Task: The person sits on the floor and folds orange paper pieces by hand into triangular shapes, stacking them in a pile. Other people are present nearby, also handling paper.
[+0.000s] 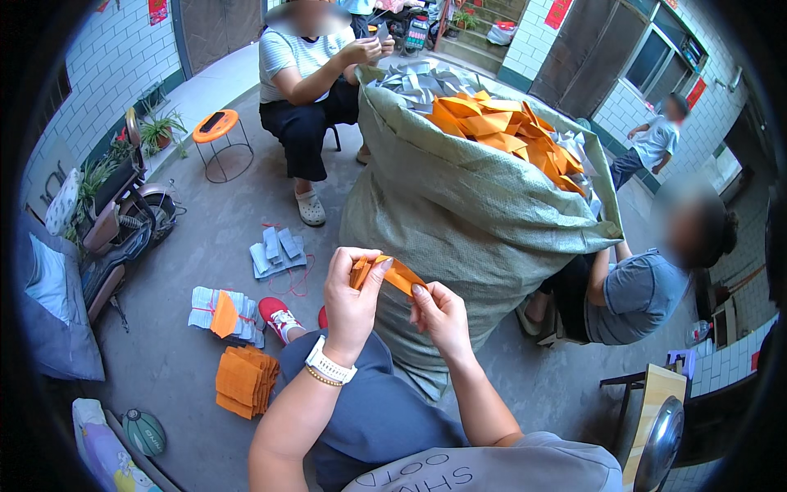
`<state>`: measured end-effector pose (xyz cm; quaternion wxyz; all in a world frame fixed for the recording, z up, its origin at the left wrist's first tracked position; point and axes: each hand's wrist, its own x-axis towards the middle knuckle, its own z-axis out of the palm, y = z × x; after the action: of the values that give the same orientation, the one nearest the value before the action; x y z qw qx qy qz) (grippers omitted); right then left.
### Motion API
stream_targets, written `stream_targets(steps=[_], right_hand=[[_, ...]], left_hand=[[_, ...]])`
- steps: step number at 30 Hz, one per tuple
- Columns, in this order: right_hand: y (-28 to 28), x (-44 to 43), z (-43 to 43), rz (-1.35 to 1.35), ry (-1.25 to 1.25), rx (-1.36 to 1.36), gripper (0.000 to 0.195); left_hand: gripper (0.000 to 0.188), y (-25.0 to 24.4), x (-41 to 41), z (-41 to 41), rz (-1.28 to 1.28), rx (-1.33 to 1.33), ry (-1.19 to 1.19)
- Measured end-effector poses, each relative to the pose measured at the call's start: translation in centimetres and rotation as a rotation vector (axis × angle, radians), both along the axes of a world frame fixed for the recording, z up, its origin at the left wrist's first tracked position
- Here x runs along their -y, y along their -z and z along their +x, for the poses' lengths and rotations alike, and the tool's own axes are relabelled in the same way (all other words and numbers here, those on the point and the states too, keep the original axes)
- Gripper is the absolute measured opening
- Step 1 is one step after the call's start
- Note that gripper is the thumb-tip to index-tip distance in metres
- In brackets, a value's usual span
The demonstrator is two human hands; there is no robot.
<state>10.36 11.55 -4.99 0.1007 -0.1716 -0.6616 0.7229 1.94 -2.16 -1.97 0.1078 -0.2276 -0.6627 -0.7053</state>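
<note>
Between my two hands is a folded strip of orange paper, held above my lap. My left hand grips its left end along with a few more folded orange pieces. At the strip's right end, my right hand pinches it between thumb and fingers. Just beyond stands a large woven plastic sack, heaped with folded orange paper pieces and folded grey paper pieces. On the floor to the left lie a stack of orange paper, tied bundles of grey paper and a looser grey pile.
A person sits behind the sack holding a grey piece; another person sits at its right. Someone walks farther back. An orange stool and a scooter stand left, a ball lower left, a wooden table lower right.
</note>
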Motion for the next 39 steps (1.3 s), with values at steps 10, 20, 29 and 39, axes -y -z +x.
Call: stream_targets(steps=[10, 20, 29, 39], right_hand=[[-0.8, 0.2, -0.1, 0.063, 0.045, -0.028, 0.024], [-1.3, 0.6, 0.1, 0.124, 0.074, -0.066, 0.022], [-1.5, 0.1, 0.1, 0.362, 0.217, -0.145, 0.015], [-1.8, 0.3, -0.2, 0.732, 0.341, -0.285, 0.008]], left_hand=[[0.014, -0.6, 0.2, 0.1, -0.055, -0.116, -0.089], [0.012, -0.5, 0.4, 0.5, -0.011, -0.094, -0.135], [0.020, -0.9, 0.2, 1.1, 0.143, 0.072, -0.030], [0.025, 0.4, 0.0, 0.8, 0.168, 0.328, 0.242]])
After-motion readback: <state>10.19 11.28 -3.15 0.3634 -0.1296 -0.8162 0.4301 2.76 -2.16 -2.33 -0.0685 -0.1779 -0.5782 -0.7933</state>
